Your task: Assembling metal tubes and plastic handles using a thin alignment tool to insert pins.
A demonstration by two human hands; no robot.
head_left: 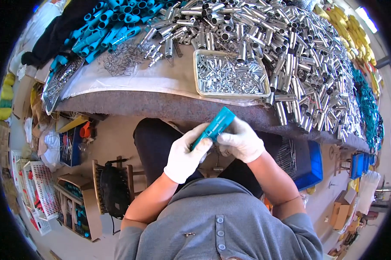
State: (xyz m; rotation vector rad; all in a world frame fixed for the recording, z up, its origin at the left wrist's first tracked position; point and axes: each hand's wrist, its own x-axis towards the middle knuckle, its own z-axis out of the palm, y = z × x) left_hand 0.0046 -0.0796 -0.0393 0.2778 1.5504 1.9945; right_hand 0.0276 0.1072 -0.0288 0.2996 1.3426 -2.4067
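Observation:
In front of my body, above my lap, a teal plastic tube-like housing [220, 122] is held at a tilt, its wider end pointing up and to the right. My left hand [186, 157], in a white glove, is closed around its lower part with the thumb on top. My right hand [244, 142], also gloved, has its fingers curled against the housing's right side. Some of those fingers are blurred, and the underside of the housing is hidden. Beyond my hands, a shallow tray [232, 78] of small metal pins and fittings sits at the table's front edge.
Shiny metal tubes [290, 65] are heaped across the table's right side. Teal housings [113, 28] are piled at the back left, beside thin wire springs [122, 58]. A blue crate [310, 162] stands below the table. White baskets [42, 188] and a black-padded chair [113, 190] are at left.

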